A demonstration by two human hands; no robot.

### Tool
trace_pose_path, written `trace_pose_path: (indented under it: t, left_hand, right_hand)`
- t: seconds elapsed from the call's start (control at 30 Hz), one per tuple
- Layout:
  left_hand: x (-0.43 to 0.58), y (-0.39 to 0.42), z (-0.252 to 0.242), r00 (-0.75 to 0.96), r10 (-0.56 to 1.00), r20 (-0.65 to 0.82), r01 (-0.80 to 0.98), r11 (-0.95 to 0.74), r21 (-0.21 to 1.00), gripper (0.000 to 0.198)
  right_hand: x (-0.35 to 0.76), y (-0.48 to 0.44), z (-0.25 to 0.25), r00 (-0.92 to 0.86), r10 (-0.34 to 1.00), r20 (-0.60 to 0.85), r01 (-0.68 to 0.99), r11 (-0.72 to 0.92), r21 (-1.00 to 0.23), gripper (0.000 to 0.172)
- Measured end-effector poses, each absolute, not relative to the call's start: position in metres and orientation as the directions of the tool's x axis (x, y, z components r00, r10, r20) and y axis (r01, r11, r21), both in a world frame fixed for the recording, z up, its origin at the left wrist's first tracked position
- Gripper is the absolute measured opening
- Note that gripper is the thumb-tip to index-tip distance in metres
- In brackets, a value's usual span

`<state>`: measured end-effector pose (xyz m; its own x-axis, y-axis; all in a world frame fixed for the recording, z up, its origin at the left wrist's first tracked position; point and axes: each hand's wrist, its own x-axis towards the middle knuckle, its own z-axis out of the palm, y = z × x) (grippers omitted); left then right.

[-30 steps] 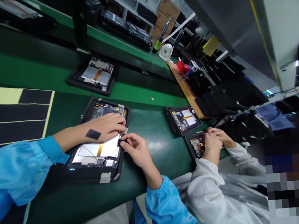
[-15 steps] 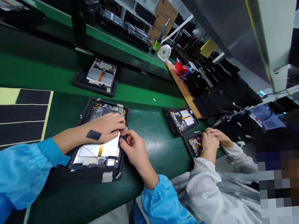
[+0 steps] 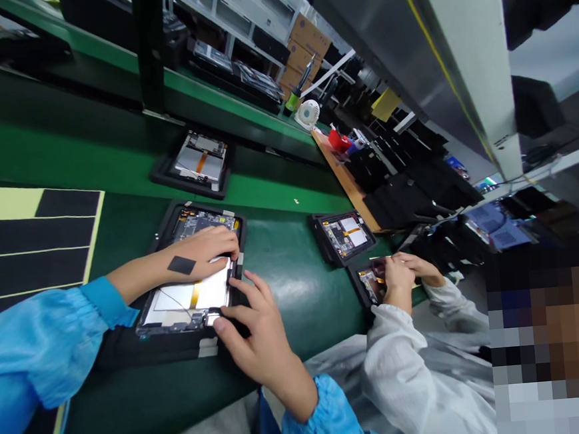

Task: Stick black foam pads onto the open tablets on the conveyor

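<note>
An opened tablet [image 3: 171, 298], with its white battery [image 3: 209, 289], orange ribbon cable [image 3: 195, 294] and circuit board showing, lies in a black tray [image 3: 169, 220] in front of me. My left hand [image 3: 207, 251] rests palm down across its middle, fingers together and bent down at the tablet's right side. A black rectangular patch [image 3: 182, 265] sits on the back of that wrist. My right hand [image 3: 259, 336] is at the lower right corner with fingers spread. Its thumb and index fingertips are beside a small silver part [image 3: 212, 318]; whether they touch it I cannot tell.
Another opened tablet [image 3: 201, 158] lies behind mine. On the right, one more tablet [image 3: 347, 234] lies near a co-worker's hands [image 3: 402, 276], which work on a further device. A yellow sheet with black strips [image 3: 30, 234] is at the left. A white fan [image 3: 307, 114] stands behind.
My right hand has moved down along the tablet's right edge to its lower corner, and its pinched fingers have spread. My left hand stays on the tablet. The view has shifted slightly.
</note>
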<state>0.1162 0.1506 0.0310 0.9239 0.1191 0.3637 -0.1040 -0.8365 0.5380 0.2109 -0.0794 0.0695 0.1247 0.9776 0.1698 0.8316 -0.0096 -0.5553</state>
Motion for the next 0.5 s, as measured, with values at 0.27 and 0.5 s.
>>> trace_pose_path:
  t: [0.27,0.5]
  left_hand:
    - [0.115,0.156,0.033,0.88,0.183,0.439,-0.07,-0.863,0.5,0.045]
    - [0.11,0.179,0.008,0.63,0.608,0.483,0.32,-0.77,0.552,0.063]
  right_hand:
    - [0.224,-0.077,0.055,0.217,0.949,0.23,0.778,-0.025,-0.627,0.025]
    - [0.219,-0.072,0.039,0.5,0.855,0.138,0.652,-0.267,-0.709,0.011]
